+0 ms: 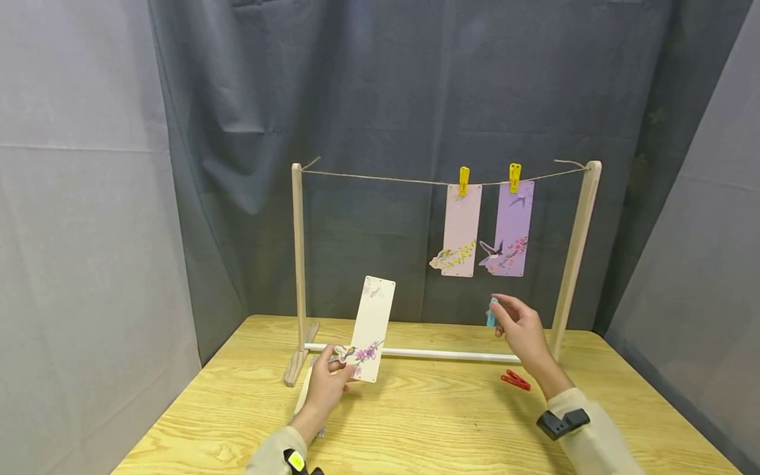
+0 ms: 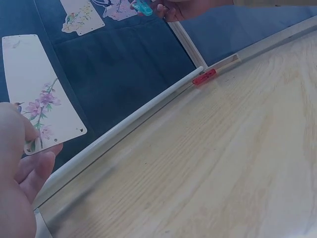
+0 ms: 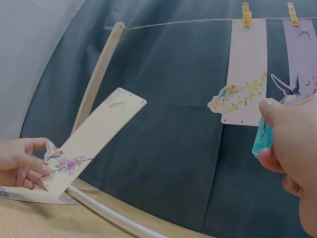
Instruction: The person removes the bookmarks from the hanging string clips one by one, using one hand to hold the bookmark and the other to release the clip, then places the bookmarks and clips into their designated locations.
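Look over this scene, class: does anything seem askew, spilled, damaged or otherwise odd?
Nothing stands out. The pink card and purple card hang roughly straight from yellow clips on the string; the cream card tilts, but the left hand holds it. The red clip lying loose on the table looks ordinary too.

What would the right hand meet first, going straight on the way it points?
Probably the hanging pale-pink, yellow-flowered oblong card; the right hand points up toward its lower part, though depth is unclear.
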### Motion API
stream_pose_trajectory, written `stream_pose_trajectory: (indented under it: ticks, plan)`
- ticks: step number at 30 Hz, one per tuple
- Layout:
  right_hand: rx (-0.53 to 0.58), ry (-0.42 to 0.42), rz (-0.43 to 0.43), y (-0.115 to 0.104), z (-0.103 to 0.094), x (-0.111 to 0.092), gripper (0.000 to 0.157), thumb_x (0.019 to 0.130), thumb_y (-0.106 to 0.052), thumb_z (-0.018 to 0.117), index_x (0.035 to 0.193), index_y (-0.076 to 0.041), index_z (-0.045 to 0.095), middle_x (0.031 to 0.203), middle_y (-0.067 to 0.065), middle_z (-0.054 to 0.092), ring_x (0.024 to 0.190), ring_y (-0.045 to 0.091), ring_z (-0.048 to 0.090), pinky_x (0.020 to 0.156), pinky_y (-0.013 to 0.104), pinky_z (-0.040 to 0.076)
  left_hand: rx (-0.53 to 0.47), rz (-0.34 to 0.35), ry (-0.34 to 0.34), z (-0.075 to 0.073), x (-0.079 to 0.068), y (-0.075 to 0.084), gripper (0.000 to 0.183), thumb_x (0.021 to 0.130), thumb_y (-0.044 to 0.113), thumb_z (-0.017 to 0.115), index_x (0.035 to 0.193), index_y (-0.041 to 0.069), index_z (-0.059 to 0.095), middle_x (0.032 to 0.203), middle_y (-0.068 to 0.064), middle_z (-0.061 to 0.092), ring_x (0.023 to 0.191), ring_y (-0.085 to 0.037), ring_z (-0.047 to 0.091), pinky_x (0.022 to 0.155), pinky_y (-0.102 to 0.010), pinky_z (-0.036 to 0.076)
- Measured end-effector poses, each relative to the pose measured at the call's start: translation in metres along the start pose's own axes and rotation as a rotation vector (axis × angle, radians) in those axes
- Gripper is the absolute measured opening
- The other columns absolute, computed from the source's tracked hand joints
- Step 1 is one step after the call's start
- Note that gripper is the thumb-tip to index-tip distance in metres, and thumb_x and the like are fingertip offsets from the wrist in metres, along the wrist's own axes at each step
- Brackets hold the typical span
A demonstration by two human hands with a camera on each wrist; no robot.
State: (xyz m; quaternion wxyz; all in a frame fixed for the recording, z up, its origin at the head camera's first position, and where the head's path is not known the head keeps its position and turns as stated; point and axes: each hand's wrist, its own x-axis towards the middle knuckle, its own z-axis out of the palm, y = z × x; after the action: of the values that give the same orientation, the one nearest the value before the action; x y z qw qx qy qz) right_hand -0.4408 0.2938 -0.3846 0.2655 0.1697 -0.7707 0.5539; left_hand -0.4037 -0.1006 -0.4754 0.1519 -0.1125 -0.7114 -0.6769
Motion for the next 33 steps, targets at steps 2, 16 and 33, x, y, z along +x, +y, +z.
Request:
stream_pose_trajectory:
  ticks: [2,16,33]
  plan:
    - [-0.009,0.002,0.007,0.004,-0.001,-0.001,0.045,0.107,-0.028,0.060,0.141,0.002,0.058,0.104,0.020,0.070,0.067,0.024,0.065,0.060,0.025,0.055,0.001,0.001,0.000,-0.001,-0.001,0.000,0.038,0.098,-0.001,0.067,0.134,0.001,0.055,0.107,-0.022,0.067,0.083,-0.041,0.073,0.062,-0.041,0.061]
    - [-0.114,0.001,0.072,0.031,-0.013,-0.017,0.051,0.108,-0.036,0.055,0.146,-0.002,0.055,0.118,0.024,0.065,0.066,0.025,0.065,0.050,0.025,0.048,0.008,0.003,-0.022,-0.010,-0.008,-0.001,0.038,0.098,0.003,0.068,0.133,0.003,0.055,0.105,-0.018,0.069,0.085,-0.047,0.071,0.066,-0.045,0.062]
    - [-0.300,0.060,0.139,0.069,-0.040,-0.045,0.052,0.107,-0.036,0.059,0.143,0.002,0.056,0.115,0.028,0.069,0.070,0.023,0.068,0.053,0.027,0.051,0.034,-0.045,-0.016,-0.027,-0.031,0.007,0.038,0.096,-0.001,0.069,0.130,-0.001,0.052,0.099,-0.019,0.069,0.070,-0.034,0.070,0.058,-0.033,0.060]
